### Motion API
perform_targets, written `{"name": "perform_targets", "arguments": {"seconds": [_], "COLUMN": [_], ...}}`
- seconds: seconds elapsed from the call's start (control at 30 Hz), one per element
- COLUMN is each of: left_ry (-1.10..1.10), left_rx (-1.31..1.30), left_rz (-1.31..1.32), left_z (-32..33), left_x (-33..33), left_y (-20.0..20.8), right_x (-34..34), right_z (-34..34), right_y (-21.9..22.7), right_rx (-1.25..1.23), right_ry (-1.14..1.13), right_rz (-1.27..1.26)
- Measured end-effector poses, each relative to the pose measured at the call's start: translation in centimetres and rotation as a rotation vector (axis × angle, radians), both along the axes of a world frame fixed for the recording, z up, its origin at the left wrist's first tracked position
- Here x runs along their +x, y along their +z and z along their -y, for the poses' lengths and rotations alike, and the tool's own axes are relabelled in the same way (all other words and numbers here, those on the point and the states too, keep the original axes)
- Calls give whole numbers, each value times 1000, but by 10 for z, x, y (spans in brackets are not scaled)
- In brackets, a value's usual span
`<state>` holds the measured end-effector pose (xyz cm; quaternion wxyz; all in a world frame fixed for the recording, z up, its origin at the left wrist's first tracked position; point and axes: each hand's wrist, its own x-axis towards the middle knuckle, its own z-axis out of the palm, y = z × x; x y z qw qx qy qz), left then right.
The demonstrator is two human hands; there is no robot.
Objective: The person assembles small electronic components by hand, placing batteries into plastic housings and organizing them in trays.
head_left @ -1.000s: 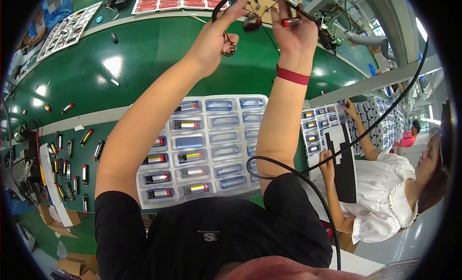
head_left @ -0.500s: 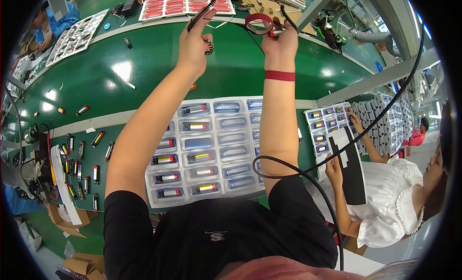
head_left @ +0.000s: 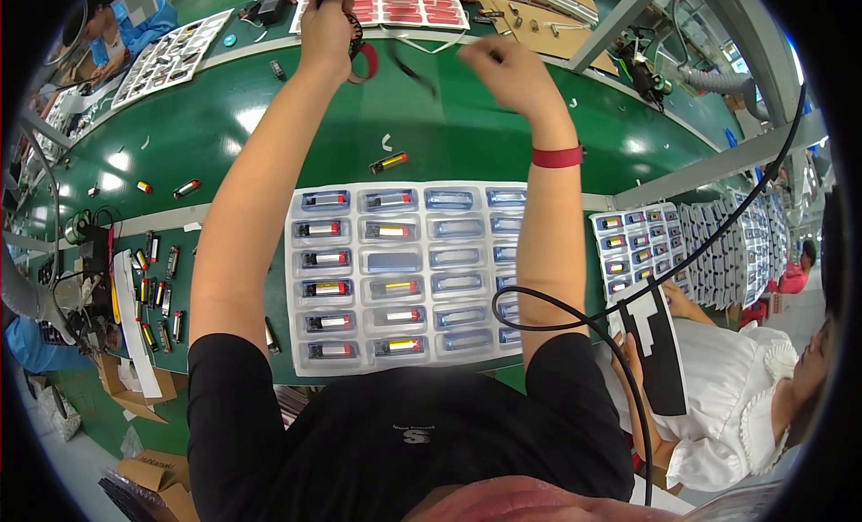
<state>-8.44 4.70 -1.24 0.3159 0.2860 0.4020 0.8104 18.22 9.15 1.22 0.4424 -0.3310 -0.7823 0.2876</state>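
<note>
My left hand (head_left: pixel 327 39) is raised over the far part of the green belt, its fingers closed round a black coiled cord (head_left: pixel 356 26). Beside that hand hangs a red strap loop (head_left: pixel 365 64), and a black cord end (head_left: pixel 413 70), blurred by motion, dangles to its right. My right hand (head_left: pixel 514 71) is held apart from it with curled fingers; whatever they hold, if anything, is hidden. Round my right wrist sits a red band (head_left: pixel 558 157). Below my arms lies a white tray (head_left: pixel 355 275) of blue-lined pockets, several filled with small stick-shaped parts (head_left: pixel 327 289) with red ends.
One loose yellow-and-black part (head_left: pixel 389 163) lies on the green belt (head_left: pixel 449 127). More loose parts (head_left: pixel 162 298) cluster at the left. A black cable (head_left: pixel 718 221) crosses the right side. At the right sits a person in white (head_left: pixel 727 369) beside another tray (head_left: pixel 639 242). Red parts fill a far tray (head_left: pixel 395 8).
My hands have moved apart. The red strap, earlier at my right hand, now hangs by my left. A small red-and-white part showed in my right hand before. The view has shifted slightly.
</note>
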Motion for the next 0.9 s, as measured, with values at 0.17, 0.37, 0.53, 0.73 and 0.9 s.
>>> {"name": "perform_targets", "arguments": {"seconds": [0.17, 0.37, 0.53, 0.73, 0.9], "left_ry": [42, -63, -110, -685, -489], "left_rx": [-200, -495, -304, -475, -543], "left_rz": [-661, -732, -623, -1329, -1461], "left_z": [2, -35, -40, 44, 59], "left_x": [4, -10, 3, 65, 75], "left_y": [-8, -40, -71, -109, -155], "right_x": [13, 45, 81, 120, 183], "right_z": [44, 98, 147, 92, -43], "right_y": [40, 44, 24, -80, -132], "right_rx": [-326, 98, 187, 176, -159], "right_ry": [297, 32, 532, 140, -661], "right_rz": [705, 169, 293, 729, 1001]}}
